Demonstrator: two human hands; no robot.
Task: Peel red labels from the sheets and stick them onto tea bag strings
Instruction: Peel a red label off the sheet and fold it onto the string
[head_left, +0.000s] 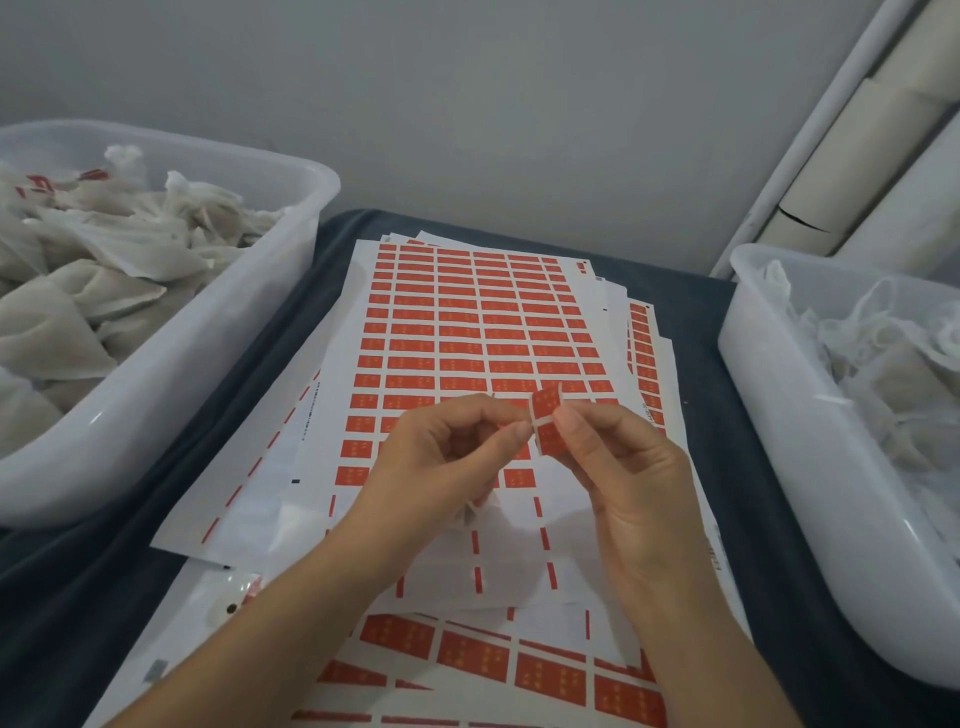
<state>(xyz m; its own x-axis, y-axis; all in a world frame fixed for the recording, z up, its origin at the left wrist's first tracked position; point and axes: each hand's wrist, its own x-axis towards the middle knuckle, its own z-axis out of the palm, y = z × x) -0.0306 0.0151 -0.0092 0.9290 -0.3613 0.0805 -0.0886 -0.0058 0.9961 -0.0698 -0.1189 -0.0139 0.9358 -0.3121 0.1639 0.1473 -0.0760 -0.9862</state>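
A peeled red label (545, 423) stands upright between my two hands, above the top label sheet (467, 322). My right hand (623, 467) pinches the label's right edge with thumb and forefinger. My left hand (447, 457) pinches its left edge, fingers curled. A bit of white tea bag (475, 512) shows under my left palm, mostly hidden. No string is plainly visible. The near rows of the top sheet are stripped, leaving only thin red strips.
A white tub (218, 338) of tea bags, some with red labels, stands at the left. Another white tub (769, 395) of tea bags stands at the right. More label sheets (493, 670) lie stacked near me on a dark blue cloth (291, 332). Cardboard tubes (852, 166) lean at the back right.
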